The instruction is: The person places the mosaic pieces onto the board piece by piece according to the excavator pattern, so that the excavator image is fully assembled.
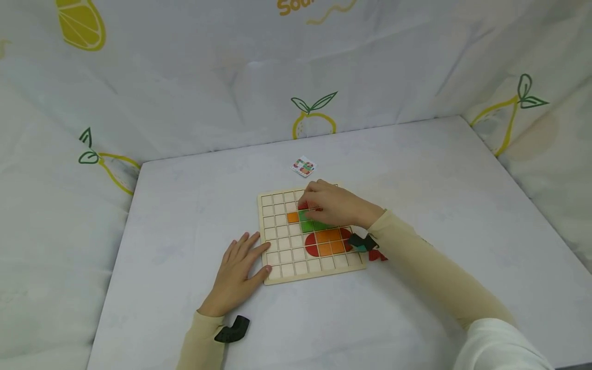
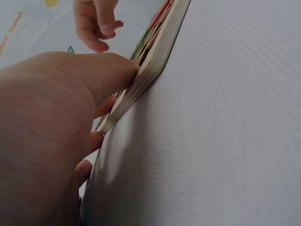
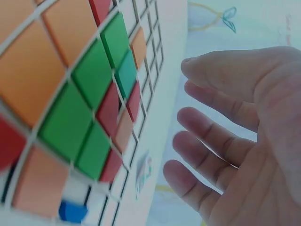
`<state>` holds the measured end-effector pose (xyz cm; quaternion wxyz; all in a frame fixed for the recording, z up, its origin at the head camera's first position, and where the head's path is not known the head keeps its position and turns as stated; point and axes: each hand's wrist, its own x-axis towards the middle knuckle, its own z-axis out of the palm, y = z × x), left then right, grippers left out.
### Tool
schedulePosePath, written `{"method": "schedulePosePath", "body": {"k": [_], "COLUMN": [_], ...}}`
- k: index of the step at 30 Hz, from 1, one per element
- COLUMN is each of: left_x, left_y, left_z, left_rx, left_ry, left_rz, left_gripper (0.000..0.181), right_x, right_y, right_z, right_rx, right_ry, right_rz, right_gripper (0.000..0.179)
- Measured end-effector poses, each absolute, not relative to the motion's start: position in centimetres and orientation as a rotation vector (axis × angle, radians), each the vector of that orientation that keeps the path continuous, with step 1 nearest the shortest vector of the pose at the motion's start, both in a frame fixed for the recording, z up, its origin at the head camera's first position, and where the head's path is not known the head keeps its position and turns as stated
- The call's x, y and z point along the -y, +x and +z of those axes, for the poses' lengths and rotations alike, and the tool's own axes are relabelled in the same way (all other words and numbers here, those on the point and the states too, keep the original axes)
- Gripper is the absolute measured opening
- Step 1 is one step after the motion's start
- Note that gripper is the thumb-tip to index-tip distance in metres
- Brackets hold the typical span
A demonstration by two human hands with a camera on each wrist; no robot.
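Head view: The grid board [image 1: 280, 232] lies flat on the tabletop [image 1: 176, 221], near the centre. It looks like thin wood: expect a light, stiff part, best held by its rim. Green tiles [image 1: 307, 226] and orange tiles [image 1: 330, 241] occupy cells toward 3 o'clock; judge them light, rigid and slightly slippery, to be pinched by opposite edges. The left hand [image 1: 236, 272] rests at the board's 8 o'clock side, fingers spread, touching the rim. The right hand [image 1: 335, 203] is above the board toward 1 o'clock; its grip is not clear here. A card [image 1: 303, 166] lies at 12 o'clock, and a red piece [image 1: 376, 255] between 3 and 4 o'clock, beside the board.

Left wrist view: The left thumb bears against the board's edge; the hand is extended, not clenched. At 11 o'clock in frame, the right fingers are loosely bent, with no tile visible in them.

Right wrist view: The right hand, at 3 o'clock in frame, is relaxed and partly open, apparently holding nothing. A blue piece [image 3: 74, 212] shows at 7 o'clock.
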<state>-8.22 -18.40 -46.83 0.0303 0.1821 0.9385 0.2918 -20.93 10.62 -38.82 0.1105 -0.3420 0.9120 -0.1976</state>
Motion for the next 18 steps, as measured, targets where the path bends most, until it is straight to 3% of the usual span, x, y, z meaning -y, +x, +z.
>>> {"method": "schedulePosePath", "body": {"k": [18], "left_x": [18.2], "left_y": [-8.1], "left_z": [-46.9], "left_rx": [-2.894], "left_ry": [0.554], "left_rz": [0.904], "left_gripper": [0.053], "right_x": [-17.7], "right_y": [-19.6], "right_z": [-37.1], "right_rx": [-2.717], "right_ry": [-0.662], "right_rz": [-0.605], "right_gripper": [0.032]}}
